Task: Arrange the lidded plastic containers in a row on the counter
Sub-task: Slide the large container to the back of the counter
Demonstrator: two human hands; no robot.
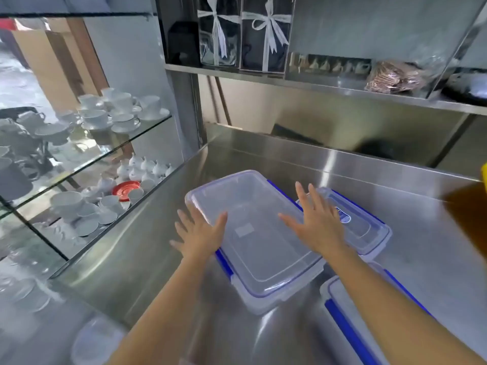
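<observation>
A large clear lidded plastic container (253, 233) with blue clips sits in the middle of the steel counter (421, 219). A smaller lidded container (366, 222) with a blue label lies right beside it, touching its right side. A third container (350, 320) is at the near right, partly under my right forearm. My left hand (200, 233) is spread flat at the large container's left edge, fingers apart. My right hand (313, 219) hovers flat over the seam between the large and the smaller lid, fingers apart, holding nothing.
To the left, a glass display case (87, 164) holds white cups, saucers and a red saucer (126, 189). A steel shelf (316, 83) at the back carries ribboned boxes and a bagged item. A yellow-brown object (474, 206) sits at the right edge.
</observation>
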